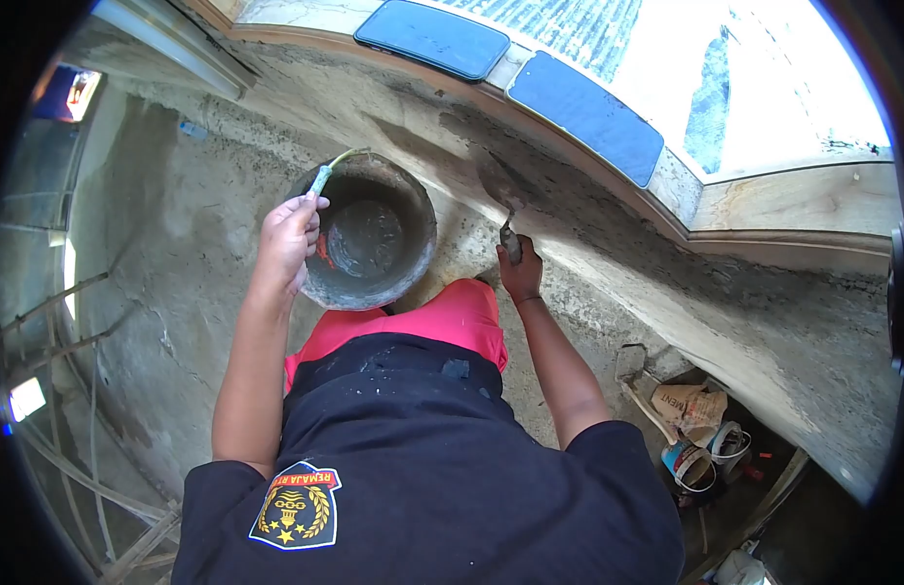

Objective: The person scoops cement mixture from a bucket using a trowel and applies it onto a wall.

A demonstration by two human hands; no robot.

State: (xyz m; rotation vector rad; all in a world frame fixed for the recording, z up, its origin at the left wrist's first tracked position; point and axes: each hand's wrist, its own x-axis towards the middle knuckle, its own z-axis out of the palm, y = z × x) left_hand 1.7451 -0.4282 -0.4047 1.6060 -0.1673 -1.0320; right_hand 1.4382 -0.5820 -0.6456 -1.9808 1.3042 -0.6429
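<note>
My left hand (294, 239) is closed round the pale blue-green grip of a bucket handle (321, 179). Beneath it hangs or stands a dark, cement-stained bucket (413, 219), its mouth facing me; I cannot tell whether it touches the floor. Wet grey mortar (364, 239) lies in its bottom. To the right, my right hand (522, 273) grips the handle of a trowel (511, 241). The trowel's blade points towards the wall and is hard to make out against the grey plaster. Damp, darker plaster (510, 180) shows on the wall just beyond it.
Two phone-like dark slabs (433, 37) lie along the window's wooden sill (681, 190). At lower right sit a torn cement bag (688, 408), a small paint pail (688, 465) and another pail (730, 444). Poles (62, 351) stand at left.
</note>
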